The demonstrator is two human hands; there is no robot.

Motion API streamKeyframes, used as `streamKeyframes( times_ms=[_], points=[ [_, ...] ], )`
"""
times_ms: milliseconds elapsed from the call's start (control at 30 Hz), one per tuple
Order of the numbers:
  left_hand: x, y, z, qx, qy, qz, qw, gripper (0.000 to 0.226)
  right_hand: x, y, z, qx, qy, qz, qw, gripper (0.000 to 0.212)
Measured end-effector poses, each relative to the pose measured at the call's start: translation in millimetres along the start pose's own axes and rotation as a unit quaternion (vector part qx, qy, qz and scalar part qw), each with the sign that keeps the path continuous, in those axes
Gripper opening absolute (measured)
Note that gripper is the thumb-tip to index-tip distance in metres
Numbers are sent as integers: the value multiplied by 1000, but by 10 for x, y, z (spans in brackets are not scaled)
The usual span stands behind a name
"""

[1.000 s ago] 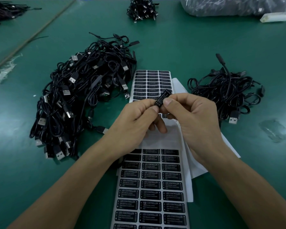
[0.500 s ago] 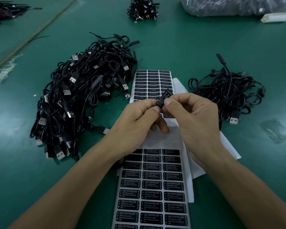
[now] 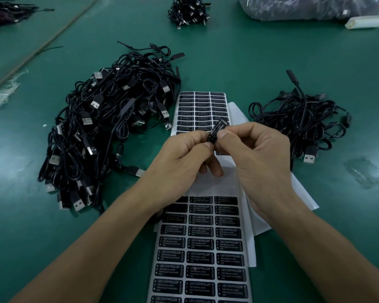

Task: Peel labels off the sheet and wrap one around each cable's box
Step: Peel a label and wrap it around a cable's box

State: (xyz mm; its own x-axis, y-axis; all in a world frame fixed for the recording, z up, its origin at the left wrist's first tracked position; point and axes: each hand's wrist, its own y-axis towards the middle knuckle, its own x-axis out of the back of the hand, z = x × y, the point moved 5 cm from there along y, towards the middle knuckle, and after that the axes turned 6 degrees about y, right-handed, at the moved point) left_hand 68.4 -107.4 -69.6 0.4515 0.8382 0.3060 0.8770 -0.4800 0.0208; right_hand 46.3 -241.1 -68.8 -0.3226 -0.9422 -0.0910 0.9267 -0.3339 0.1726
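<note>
Barely moved: slim black box [image 3: 217,129] stays tilted.
Left hand [image 3: 184,158] and right hand [image 3: 256,154] pinch it above the glossy label sheet [image 3: 201,248].

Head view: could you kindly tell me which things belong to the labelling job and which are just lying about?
Job: left hand, right hand, labelled box pinched between them, label sheet, large cable pile, small cable pile.
Lying about: far cable bundle, plastic bag, white block, clear plastic scrap.
</note>
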Motion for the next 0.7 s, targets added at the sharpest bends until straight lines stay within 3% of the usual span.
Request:
streamKeyframes(
  times_ms=[700],
  points=[
    [16,21,13,-18,-5,-4,1000,35,-14,-10,27,9,21,14,1000,15]
  ],
)
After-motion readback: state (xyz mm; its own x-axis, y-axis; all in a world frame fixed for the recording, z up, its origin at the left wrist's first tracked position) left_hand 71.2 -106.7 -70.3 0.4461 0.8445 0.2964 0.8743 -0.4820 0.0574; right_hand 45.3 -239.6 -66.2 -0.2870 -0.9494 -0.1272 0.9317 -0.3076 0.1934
